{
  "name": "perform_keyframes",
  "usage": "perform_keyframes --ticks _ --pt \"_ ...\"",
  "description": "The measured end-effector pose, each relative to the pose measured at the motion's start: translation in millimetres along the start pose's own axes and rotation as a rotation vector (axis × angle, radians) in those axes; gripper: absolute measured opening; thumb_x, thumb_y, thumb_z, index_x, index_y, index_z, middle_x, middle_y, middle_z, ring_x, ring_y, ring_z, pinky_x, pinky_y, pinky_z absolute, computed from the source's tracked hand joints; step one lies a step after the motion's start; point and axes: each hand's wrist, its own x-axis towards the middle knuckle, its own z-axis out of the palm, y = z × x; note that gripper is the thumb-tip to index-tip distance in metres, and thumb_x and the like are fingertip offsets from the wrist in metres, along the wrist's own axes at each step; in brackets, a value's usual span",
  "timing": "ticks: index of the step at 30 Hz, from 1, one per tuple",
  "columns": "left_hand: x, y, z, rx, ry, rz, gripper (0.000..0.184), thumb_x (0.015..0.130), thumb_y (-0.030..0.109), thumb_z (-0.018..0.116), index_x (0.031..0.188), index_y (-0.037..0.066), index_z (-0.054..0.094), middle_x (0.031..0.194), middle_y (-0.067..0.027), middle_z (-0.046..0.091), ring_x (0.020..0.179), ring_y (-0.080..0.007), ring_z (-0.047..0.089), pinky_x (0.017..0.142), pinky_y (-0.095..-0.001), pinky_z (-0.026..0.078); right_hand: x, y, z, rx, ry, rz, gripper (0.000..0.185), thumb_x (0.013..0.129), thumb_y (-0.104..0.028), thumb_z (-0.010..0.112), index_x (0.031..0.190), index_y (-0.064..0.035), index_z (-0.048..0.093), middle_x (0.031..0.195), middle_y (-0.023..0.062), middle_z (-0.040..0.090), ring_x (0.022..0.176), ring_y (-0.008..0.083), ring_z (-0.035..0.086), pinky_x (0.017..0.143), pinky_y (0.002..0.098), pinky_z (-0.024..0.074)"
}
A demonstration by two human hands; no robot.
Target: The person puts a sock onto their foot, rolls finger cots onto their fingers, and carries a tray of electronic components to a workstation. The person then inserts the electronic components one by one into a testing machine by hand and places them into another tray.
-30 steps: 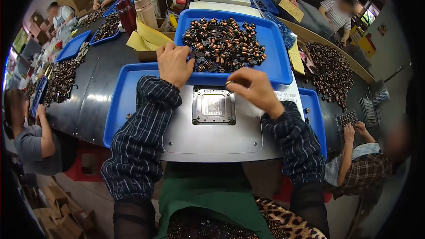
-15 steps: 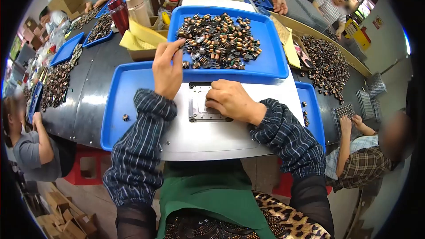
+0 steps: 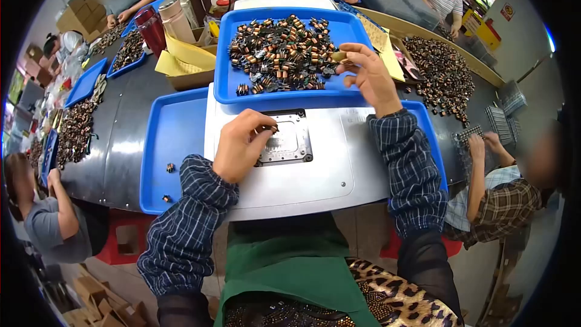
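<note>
A: What lies furthest left?

B: Two loose coil parts [image 3: 170, 168] on the left blue tray [image 3: 172, 133], one close to its near edge, the other farther in. Both are dark with a touch of copper, too small for me to read a long axis

A: And the left hand [image 3: 241, 148]?

B: It reaches over the left edge of the metal plate [image 3: 288, 144], thumb and forefinger pinching a small dark piece [image 3: 275, 128] above the plate's far left corner. The fingertips cover most of it, so I cannot tell which way it points

A: How does the plate look?

B: Squarish and silvery, with dark fittings at the corners, set in the silver worktop [image 3: 333, 169]

A: Beyond it?

B: A heap of coil parts [image 3: 281, 54] in the far blue tray [image 3: 349, 29]. They point every which way, with copper-coloured windings and black ends

A: And the right hand [image 3: 374, 80]?

B: Over that tray's near right corner, thumb and forefinger nearly meeting on a brownish-gold piece [image 3: 338, 57], too blurred for me to tell its direction
</note>
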Motion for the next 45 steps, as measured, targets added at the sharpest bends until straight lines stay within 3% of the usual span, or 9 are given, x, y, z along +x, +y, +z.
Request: perform_keyframes --ticks 2,5,10,20,24,29,34,40,45 --pt "0 2 2 0.033 -0.049 -0.012 0.012 0.071 -0.003 0.058 0.083 -0.001 0.058 0.076 -0.0089 0.054 0.065 -0.0196 0.053 0.060 -0.0276 0.043 11 8 -11 -0.161 0.075 -0.014 0.029 0.076 -0.019 0.059 0.096 0.0003 0.053 0.082 0.0073 0.058 0.068 0.0153 0.055 0.051 0.0256 0.0445" --pt "2 1 5 0.206 -0.126 0.165 0.012 0.071 -0.004 0.058 0.083 -0.001 0.059 0.078 -0.0097 0.055 0.069 -0.0213 0.055 0.061 -0.0273 0.044 15 19 -13 -1.130 0.066 -0.227 0.031 0.071 -0.023 0.066 0.092 -0.0033 0.056 0.077 0.0078 0.060 0.070 0.0178 0.057 0.063 0.0292 0.0442" --pt "6 2 10 0.335 -0.122 0.246 0.013 0.070 -0.002 0.060 0.083 0.000 0.060 0.077 -0.0109 0.055 0.070 -0.0255 0.055 0.062 -0.0310 0.045 19 32 -12 -1.352 0.143 -0.209 0.026 0.067 -0.022 0.067 0.087 -0.0070 0.058 0.085 0.0112 0.061 0.078 0.0309 0.058 0.065 0.0369 0.0442" --pt "6 -2 11 0.345 -0.139 0.279 0.008 0.070 0.000 0.060 0.078 0.001 0.060 0.071 -0.0101 0.053 0.068 -0.0262 0.053 0.060 -0.0324 0.043 20 32 -24 -1.353 0.199 -0.297 0.027 0.068 -0.027 0.064 0.084 -0.0055 0.062 0.070 0.0148 0.060 0.067 0.0297 0.058 0.063 0.0362 0.0450" --pt "7 -2 11 0.332 -0.130 0.282 0.007 0.070 0.001 0.060 0.078 0.000 0.060 0.071 -0.0100 0.053 0.068 -0.0261 0.052 0.060 -0.0326 0.043 12 12 -29 -0.365 0.206 0.067 0.017 0.077 -0.011 0.056 0.091 -0.0029 0.057 0.064 0.0021 0.052 0.051 0.0053 0.046 0.037 0.0172 0.0334" --pt "5 -2 6 0.240 -0.113 0.236 0.010 0.071 -0.001 0.059 0.081 -0.001 0.060 0.072 -0.0105 0.053 0.066 -0.0240 0.053 0.059 -0.0292 0.043 1 5 -20 -0.030 0.217 0.098 0.014 0.083 -0.020 0.055 0.085 -0.0067 0.052 0.064 0.0029 0.052 0.049 0.0077 0.047 0.035 0.0162 0.0322" --pt "-18 -12 -37 0.204 0.365 0.068 0.014 0.071 -0.003 0.059 0.085 -0.001 0.060 0.077 -0.0086 0.058 0.068 -0.0162 0.055 0.061 -0.0244 0.043 -5 1 -14 0.205 0.101 0.081 0.013 0.079 -0.012 0.059 0.088 -0.0037 0.055 0.065 0.0018 0.051 0.049 0.0070 0.046 0.038 0.0167 0.0329" --pt "-69 -74 -86 0.445 0.470 -0.262 0.017 0.072 0.004 0.059 0.090 0.002 0.060 0.083 -0.0072 0.057 0.076 -0.0162 0.054 0.066 -0.0266 0.041 -15 4 23 0.030 -0.125 0.127 0.011 0.074 -0.008 0.063 0.081 -0.0022 0.057 0.062 0.0018 0.052 0.047 0.0059 0.045 0.037 0.0175 0.0340" --pt "-17 -46 -70 0.426 0.445 -0.007 0.016 0.072 0.004 0.058 0.088 0.002 0.059 0.086 -0.0089 0.057 0.081 -0.0217 0.053 0.070 -0.0294 0.041 -33 17 65 -0.381 -0.205 -0.036 0.019 0.072 -0.018 0.067 0.065 -0.0021 0.060 0.057 0.0035 0.057 0.047 0.0083 0.050 0.041 0.0211 0.0378"
